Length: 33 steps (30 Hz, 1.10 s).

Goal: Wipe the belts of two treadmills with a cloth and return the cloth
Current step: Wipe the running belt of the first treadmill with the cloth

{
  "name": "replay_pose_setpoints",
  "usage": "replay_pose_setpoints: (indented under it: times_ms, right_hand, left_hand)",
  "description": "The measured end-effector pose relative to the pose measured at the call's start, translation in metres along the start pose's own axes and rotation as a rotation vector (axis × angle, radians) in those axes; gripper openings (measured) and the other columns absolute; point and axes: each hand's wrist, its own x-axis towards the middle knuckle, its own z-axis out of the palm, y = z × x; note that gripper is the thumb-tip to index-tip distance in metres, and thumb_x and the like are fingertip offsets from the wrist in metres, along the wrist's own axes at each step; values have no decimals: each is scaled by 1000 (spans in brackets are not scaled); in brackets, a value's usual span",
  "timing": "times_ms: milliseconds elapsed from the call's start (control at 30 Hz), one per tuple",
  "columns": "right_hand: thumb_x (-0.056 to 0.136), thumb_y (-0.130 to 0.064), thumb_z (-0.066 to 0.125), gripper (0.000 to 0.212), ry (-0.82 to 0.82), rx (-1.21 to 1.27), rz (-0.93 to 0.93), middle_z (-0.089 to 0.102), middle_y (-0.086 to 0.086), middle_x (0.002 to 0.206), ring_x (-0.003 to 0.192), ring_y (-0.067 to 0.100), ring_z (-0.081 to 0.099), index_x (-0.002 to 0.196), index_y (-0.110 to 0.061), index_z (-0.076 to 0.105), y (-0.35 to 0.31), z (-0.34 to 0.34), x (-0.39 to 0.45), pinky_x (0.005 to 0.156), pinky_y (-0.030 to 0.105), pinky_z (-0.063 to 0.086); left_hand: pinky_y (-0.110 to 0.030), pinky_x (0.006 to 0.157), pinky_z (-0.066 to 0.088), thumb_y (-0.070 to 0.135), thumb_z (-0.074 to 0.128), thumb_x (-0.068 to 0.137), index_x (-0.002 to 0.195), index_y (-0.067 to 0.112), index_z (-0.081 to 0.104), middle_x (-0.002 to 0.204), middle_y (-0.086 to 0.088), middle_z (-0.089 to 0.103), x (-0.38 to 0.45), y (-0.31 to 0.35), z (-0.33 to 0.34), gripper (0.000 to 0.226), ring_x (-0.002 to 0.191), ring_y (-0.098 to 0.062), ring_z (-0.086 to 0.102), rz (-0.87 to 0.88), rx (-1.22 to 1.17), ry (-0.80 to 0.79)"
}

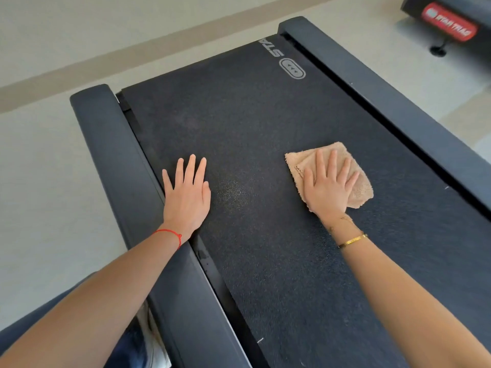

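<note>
A black treadmill belt [252, 128] fills the middle of the view, with a grey logo near its far end. A folded beige cloth [358, 187] lies on the belt's right half. My right hand [329, 187] presses flat on the cloth with fingers spread. My left hand [187, 192] rests flat on the bare belt by the left side rail, fingers together, holding nothing.
Dark side rails run along the belt's left [111, 155] and right [385, 88] edges. Pale floor [47, 168] surrounds the machine. Part of a second machine [449, 22] with a red label stands at the top right. My knee shows at the bottom left.
</note>
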Motion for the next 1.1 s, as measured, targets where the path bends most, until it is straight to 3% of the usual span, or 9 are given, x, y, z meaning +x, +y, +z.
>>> replay_pose_setpoints:
  times_ms: [267,600,900,1100]
  right_hand:
    - [103,-50,18,58,7,-42,-152,2,-1,166,152,33,-6,158,-33,7,-19,12,-14,120,55,-7]
    - [104,-49,16,58,1,11,-112,-3,0,167,151,34,-11,158,-33,6,-78,9,100,120,56,-10]
    - [104,-52,16,57,25,-49,-385,3,-2,167,152,31,-4,157,-34,14,-137,27,128,121,55,-6]
    - [104,-51,14,57,8,-8,-223,-1,-1,167,152,32,-10,158,-34,8,-164,18,199,120,54,-10]
  left_hand:
    - [-60,120,12,30,25,104,158,18,19,164,-8,20,32,-11,0,56,152,-30,13,100,5,8]
    - [-58,122,6,33,33,103,158,20,20,164,-5,18,115,-29,6,57,153,-26,8,159,-106,61]
    - [-59,122,3,33,30,105,157,21,20,165,-4,15,182,-62,-3,55,153,-25,6,95,-91,91]
    - [-60,121,3,36,26,104,158,23,16,166,-3,12,214,-74,-2,56,153,-25,4,84,-81,48]
